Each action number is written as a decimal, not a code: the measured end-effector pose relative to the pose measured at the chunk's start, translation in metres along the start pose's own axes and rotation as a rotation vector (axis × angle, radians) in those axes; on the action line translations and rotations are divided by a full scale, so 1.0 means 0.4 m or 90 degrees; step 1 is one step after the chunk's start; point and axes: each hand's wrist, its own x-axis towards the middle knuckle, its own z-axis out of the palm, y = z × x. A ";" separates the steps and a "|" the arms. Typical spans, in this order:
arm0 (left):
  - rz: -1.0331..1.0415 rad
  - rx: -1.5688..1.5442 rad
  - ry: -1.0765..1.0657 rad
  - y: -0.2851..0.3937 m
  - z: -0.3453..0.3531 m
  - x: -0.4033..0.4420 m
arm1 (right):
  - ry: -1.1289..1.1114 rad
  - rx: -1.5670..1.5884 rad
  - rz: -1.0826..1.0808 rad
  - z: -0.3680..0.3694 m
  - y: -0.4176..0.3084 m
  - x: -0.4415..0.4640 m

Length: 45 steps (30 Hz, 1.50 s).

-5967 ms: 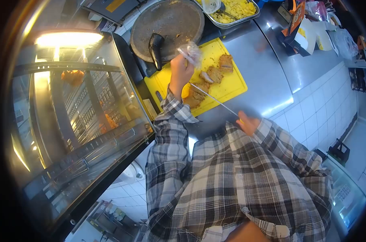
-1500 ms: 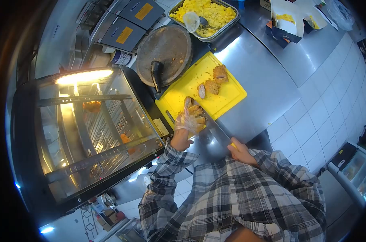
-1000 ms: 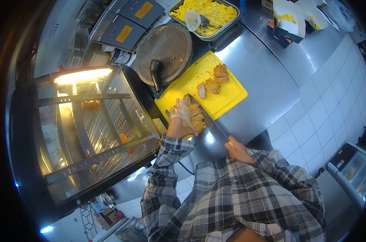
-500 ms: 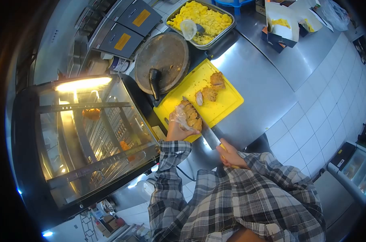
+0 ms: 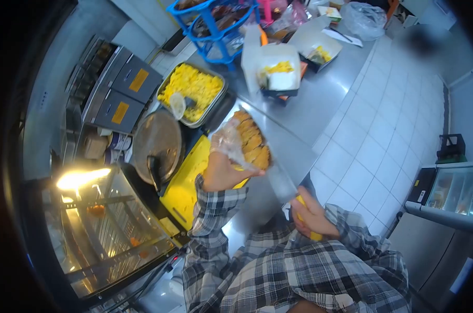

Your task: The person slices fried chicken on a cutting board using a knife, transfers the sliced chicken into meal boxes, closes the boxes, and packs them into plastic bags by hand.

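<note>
Sliced, breaded fried cutlet [image 5: 254, 143] rests along the knife [image 5: 279, 180], lifted off the yellow cutting board [image 5: 187, 185]. My left hand [image 5: 223, 169] is closed around the slices from the left side, with clear plastic [image 5: 229, 138] over its fingers. My right hand [image 5: 314, 215] grips the knife's yellow handle, near my body. Most of the blade lies hidden beneath the meat. The board is partly covered by my left hand and sleeve.
Open takeaway boxes [image 5: 279, 73] with rice and yellow food stand ahead on the steel counter. To the left are a tray of yellow scrambled food [image 5: 197, 91], a round dark lid [image 5: 155, 143] and a lit glass warmer [image 5: 111, 229]. A blue rack [image 5: 215, 31] stands behind.
Both hands have raised the sliced cutlet on the knife from the board and carried it rightward over the counter. The view has turned toward the boxes.
</note>
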 end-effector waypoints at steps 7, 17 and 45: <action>0.081 -0.387 -0.035 -0.056 0.064 0.076 | 0.187 -0.106 -0.118 0.079 -0.049 -0.039; 0.008 -0.002 0.250 -0.078 0.025 0.074 | 0.190 -0.084 -0.121 0.080 -0.073 0.010; -0.082 0.387 0.052 -0.502 -0.255 -0.697 | 0.062 -0.043 -0.013 0.329 0.455 0.149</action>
